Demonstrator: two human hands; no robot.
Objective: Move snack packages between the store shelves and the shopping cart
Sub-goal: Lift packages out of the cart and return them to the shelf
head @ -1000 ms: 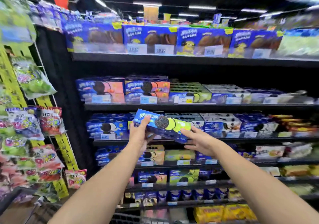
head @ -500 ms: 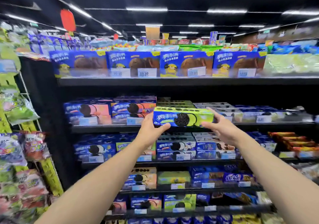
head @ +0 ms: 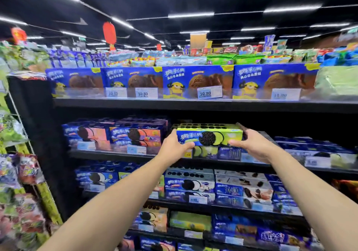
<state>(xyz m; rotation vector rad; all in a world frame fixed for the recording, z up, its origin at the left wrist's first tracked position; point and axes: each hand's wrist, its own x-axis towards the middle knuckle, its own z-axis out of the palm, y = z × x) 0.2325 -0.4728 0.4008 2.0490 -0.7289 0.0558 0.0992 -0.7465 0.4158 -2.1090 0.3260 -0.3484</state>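
Nearest, both bare forearms reach up and forward, side by side. Left hand (head: 175, 147) grips the left end of a green cookie box (head: 211, 137), thumb on the lower front edge, the rest hidden behind the end. Right hand (head: 253, 146) mirrors it at the right end, fingers (head: 249, 136) curled round the corner, thumb under the front face. Both hands are closed on the box; neither is slack.

The two-handed, end-to-end hold keeps the long box level and label outward, which suits sliding it in flat. Box sits at the front of the second shelf (head: 108, 155), on or just over a matching green box (head: 205, 151); cannot tell whether its weight is down yet. Judgement: a restocking step, box nearly home.

Pink cookie boxes (head: 135, 136) stand just left. Beyond, the top shelf carries blue boxes (head: 195, 80) behind price tags (head: 209, 91). Farther off, a red lantern (head: 109, 33) hangs under ceiling strip lights.
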